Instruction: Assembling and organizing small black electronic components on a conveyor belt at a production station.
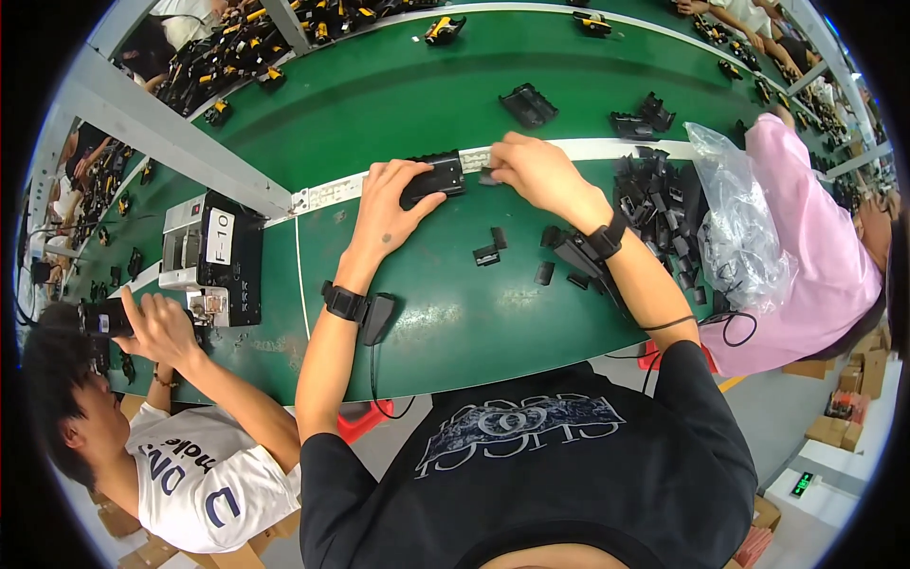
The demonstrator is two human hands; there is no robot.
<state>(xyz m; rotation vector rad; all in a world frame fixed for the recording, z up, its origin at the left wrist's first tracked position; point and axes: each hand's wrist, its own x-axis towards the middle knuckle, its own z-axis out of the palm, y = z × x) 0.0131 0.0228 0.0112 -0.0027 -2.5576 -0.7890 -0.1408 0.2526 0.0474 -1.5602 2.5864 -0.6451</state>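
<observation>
My left hand (387, 211) is closed around a ribbed black plastic housing (448, 176), which it keeps against the white strip along the table's far edge. Just right of the housing, my right hand (548, 178) has thumb and fingers pinched together over a small dark piece (487, 177); the fingers partly cover it. Nearer to me on the green table (436, 332) lie a few small black plastic parts (486, 254). A heap of similar black parts (654, 209) lies to the right of my right forearm.
Black housings (529, 104) rest on the green surface beyond the strip, with yellow-and-black units (444, 30) farther off. A clear plastic bag (744, 232) lies beside a pink-sleeved person (820, 256). At left stand a metal post (180, 137), a boxy machine (213, 251) and another person (204, 455).
</observation>
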